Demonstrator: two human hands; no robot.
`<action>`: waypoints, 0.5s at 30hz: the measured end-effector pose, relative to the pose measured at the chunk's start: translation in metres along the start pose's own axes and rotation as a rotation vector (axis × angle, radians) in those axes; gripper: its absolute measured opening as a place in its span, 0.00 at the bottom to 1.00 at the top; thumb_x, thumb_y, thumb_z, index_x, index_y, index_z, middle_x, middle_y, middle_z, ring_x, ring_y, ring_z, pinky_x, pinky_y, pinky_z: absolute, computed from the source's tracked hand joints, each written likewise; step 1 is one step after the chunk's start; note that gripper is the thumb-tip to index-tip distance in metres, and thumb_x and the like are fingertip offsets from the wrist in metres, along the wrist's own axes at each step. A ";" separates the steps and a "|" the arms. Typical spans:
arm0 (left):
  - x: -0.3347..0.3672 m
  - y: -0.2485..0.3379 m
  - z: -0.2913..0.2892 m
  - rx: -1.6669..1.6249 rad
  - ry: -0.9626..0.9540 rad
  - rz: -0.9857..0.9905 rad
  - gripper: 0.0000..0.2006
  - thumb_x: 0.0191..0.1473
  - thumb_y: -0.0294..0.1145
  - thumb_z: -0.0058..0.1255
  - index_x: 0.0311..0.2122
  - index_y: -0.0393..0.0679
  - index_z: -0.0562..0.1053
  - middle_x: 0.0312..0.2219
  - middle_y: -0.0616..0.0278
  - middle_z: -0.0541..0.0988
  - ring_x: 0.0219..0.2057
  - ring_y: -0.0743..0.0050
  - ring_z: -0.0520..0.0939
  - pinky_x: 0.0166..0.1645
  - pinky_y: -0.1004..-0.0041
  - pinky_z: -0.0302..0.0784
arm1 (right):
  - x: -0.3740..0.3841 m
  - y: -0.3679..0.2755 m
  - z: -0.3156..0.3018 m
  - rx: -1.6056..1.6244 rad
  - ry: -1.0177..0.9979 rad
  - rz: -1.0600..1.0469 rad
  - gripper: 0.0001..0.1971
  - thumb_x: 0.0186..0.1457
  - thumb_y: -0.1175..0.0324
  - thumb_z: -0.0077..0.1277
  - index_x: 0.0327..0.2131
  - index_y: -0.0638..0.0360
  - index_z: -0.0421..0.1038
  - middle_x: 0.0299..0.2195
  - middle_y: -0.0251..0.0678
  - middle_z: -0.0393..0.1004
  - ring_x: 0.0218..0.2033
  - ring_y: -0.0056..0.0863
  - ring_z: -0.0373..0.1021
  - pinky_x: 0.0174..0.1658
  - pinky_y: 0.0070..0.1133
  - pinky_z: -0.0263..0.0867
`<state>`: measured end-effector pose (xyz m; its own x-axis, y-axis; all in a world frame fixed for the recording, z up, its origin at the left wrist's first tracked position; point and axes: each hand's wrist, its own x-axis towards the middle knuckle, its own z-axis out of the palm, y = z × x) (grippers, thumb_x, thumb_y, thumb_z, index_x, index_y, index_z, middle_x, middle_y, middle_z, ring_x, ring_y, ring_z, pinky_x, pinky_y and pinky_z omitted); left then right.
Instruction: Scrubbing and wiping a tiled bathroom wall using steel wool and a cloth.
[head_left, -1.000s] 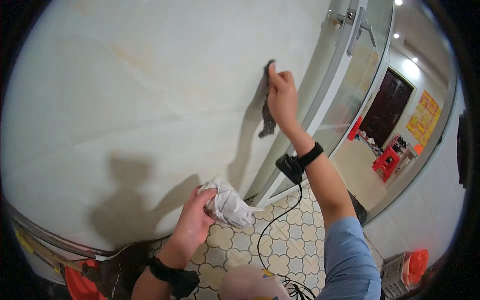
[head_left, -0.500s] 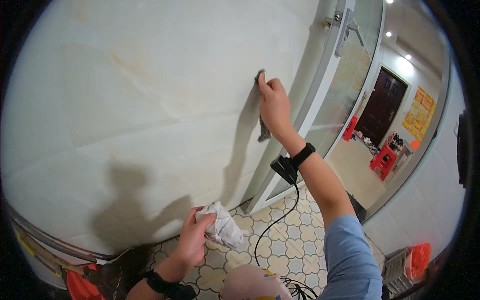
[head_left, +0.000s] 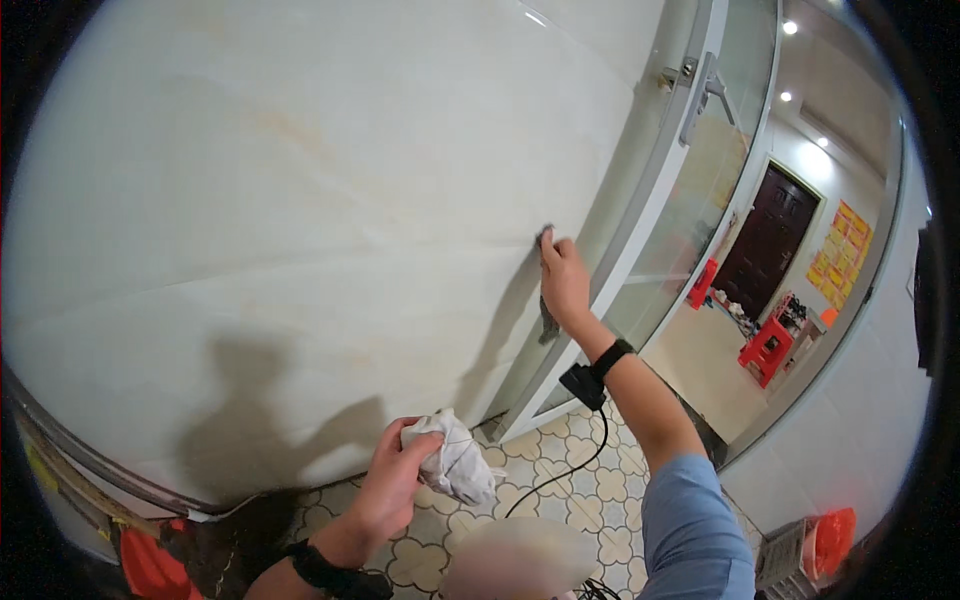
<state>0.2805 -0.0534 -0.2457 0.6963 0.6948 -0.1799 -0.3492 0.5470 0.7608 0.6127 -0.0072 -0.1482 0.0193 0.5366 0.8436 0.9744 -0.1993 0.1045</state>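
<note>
Pale marbled wall [head_left: 300,180] fills most of the view beside a glass door [head_left: 690,190], and yellow-and-red sheets [head_left: 840,255] beyond it carry print too small to read. The left hand [head_left: 393,487] has its grip closed around a crumpled white cloth [head_left: 460,470] above the patterned floor [head_left: 550,460]; the right hand [head_left: 566,285] has its grip pinching a dark grey cloth [head_left: 548,325] at the wall, near the door.

White cloth [head_left: 465,472]: one, crumpled into a bundle, gripped in the left fingers [head_left: 428,443], lower end slanting down to the right. Grey strip [head_left: 549,324]: one, dark, ragged, near-upright by the pale wall [head_left: 300,190], held in the right fingers [head_left: 566,248], middle hidden.
</note>
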 end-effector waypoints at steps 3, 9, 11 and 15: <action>-0.001 -0.003 0.005 0.031 0.013 0.002 0.15 0.51 0.28 0.49 0.45 0.43 0.66 0.37 0.62 0.74 0.40 0.70 0.76 0.41 0.70 0.73 | -0.012 0.003 0.008 -0.052 0.012 0.172 0.21 0.51 0.78 0.43 0.51 0.61 0.62 0.30 0.42 0.65 0.32 0.42 0.66 0.33 0.32 0.64; 0.001 -0.007 -0.003 -0.001 -0.008 -0.005 0.16 0.51 0.28 0.49 0.46 0.43 0.65 0.38 0.62 0.74 0.40 0.71 0.76 0.41 0.68 0.74 | 0.018 -0.111 -0.002 0.230 0.139 -0.189 0.23 0.50 0.79 0.44 0.52 0.53 0.64 0.28 0.41 0.66 0.30 0.39 0.66 0.31 0.29 0.64; 0.000 -0.003 -0.004 -0.019 0.034 -0.021 0.17 0.51 0.29 0.49 0.46 0.44 0.64 0.39 0.62 0.73 0.40 0.71 0.75 0.41 0.67 0.74 | 0.015 -0.123 -0.001 0.253 0.206 -0.346 0.23 0.49 0.79 0.46 0.51 0.50 0.67 0.29 0.40 0.68 0.29 0.37 0.66 0.31 0.29 0.65; -0.002 0.002 -0.006 -0.029 0.090 0.017 0.17 0.50 0.30 0.50 0.47 0.44 0.64 0.39 0.63 0.73 0.40 0.71 0.76 0.41 0.67 0.74 | 0.016 -0.101 0.002 0.115 0.200 -0.141 0.24 0.48 0.76 0.49 0.51 0.47 0.67 0.29 0.39 0.67 0.29 0.38 0.66 0.31 0.30 0.65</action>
<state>0.2747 -0.0508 -0.2472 0.6313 0.7426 -0.2235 -0.3794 0.5471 0.7462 0.5147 0.0232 -0.1457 -0.1524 0.3776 0.9133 0.9835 -0.0333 0.1779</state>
